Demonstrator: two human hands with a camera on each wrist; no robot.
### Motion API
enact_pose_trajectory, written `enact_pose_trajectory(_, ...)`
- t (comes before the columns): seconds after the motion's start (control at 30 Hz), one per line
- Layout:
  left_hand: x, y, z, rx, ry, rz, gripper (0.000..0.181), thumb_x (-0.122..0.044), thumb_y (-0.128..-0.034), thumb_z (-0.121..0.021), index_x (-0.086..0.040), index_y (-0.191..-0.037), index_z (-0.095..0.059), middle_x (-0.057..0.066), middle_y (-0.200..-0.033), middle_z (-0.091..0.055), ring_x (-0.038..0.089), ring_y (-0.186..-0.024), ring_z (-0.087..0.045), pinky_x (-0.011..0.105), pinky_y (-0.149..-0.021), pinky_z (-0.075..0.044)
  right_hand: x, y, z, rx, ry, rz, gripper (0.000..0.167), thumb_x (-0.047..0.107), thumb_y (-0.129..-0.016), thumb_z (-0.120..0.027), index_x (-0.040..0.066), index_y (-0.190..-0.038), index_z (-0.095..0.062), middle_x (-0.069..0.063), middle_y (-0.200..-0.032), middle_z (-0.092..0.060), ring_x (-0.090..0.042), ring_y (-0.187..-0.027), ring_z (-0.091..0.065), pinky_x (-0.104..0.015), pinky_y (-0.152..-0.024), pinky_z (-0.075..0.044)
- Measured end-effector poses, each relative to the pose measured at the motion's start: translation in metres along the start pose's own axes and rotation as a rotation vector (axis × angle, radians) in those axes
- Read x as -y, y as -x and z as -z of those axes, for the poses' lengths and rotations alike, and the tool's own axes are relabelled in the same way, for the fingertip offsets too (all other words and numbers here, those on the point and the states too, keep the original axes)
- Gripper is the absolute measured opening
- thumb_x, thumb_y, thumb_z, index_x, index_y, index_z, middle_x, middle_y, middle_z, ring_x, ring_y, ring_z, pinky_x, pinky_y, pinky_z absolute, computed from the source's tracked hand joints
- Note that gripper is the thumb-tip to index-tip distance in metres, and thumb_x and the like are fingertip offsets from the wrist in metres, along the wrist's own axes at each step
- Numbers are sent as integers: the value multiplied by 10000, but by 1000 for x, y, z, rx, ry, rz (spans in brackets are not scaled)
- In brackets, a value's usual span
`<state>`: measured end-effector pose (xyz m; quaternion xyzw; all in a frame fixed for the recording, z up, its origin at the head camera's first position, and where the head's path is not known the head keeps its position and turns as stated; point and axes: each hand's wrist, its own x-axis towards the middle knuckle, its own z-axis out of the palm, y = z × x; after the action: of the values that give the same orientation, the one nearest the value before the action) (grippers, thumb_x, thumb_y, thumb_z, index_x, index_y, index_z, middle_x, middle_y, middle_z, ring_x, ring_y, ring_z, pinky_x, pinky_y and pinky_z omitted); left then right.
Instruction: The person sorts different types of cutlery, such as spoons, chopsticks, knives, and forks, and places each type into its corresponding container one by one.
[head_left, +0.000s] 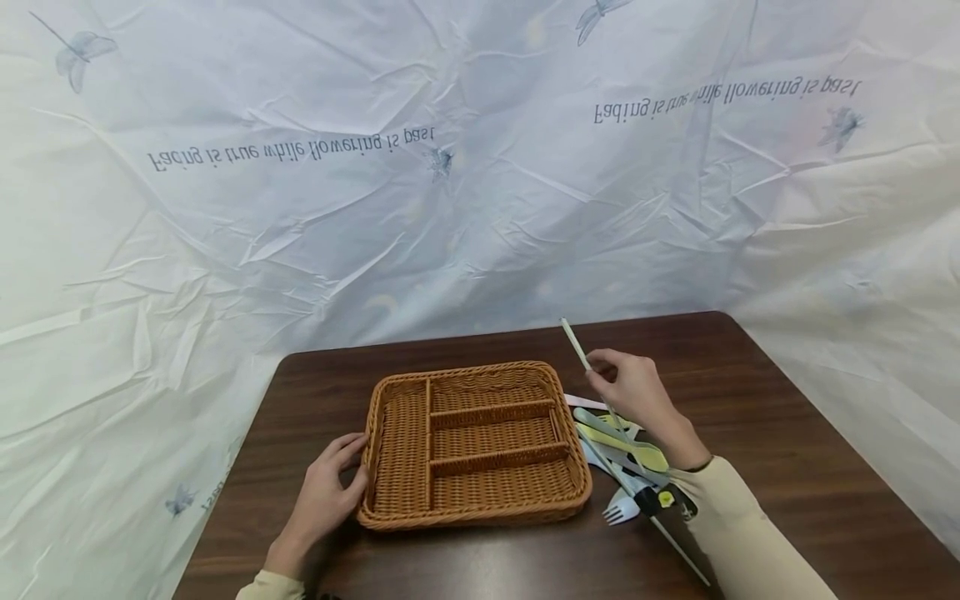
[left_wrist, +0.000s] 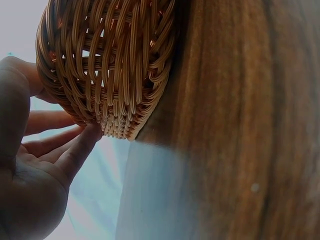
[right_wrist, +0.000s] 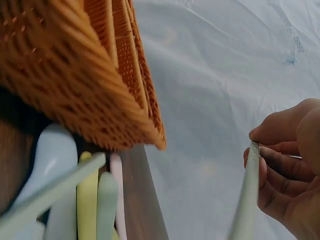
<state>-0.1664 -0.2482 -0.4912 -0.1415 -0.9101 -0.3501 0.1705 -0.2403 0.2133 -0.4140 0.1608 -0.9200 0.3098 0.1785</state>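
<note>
A brown wicker basket (head_left: 430, 450) with several compartments sits on the table, and no items show inside it. My left hand (head_left: 324, 492) touches the outside of its left wall, with fingers against the weave (left_wrist: 107, 70). Beyond the basket's right edge, my right hand (head_left: 633, 387) pinches a long pale green chopstick (head_left: 573, 342) between thumb and fingertips, held at a slant. In the right wrist view this chopstick (right_wrist: 248, 195) runs down from the fingertips. Below the hand lies a pile of pastel cutlery, including a yellow spoon (head_left: 647, 455) and a light blue fork (head_left: 621, 508).
A second pale chopstick (head_left: 678, 550) lies across the pile toward the front. Pale green, pink and yellow handles overlap beside the basket. The dark wooden table (head_left: 795, 467) meets a wrinkled white printed sheet (head_left: 480, 208) behind.
</note>
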Motion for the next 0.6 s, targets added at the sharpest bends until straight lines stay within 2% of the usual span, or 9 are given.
enact_pose_trajectory(0.1, 0, 0, 0, 5, -1, 8, 422, -18, -862, -646, 36, -1279, -607, 140, -1286, -563, 236, -981, -683, 378, -801, -612, 6, -4, -5, -13, -23, 18, 228, 122, -897, -690, 43, -1111, -698, -65, -857, -723, -174, -700, -676, -261, -529, -551)
enact_pose_trajectory(0.6, 0, -1, 0, 21, 19, 15, 428, -18, -870, -645, 46, -1291, -593, 145, -1296, -557, 217, -960, -695, 372, -796, -613, 38, -22, -22, -32, -162, -6, 250, 158, -905, -691, 70, -1139, -696, -57, -894, -729, -178, -754, -687, -299, -605, -582)
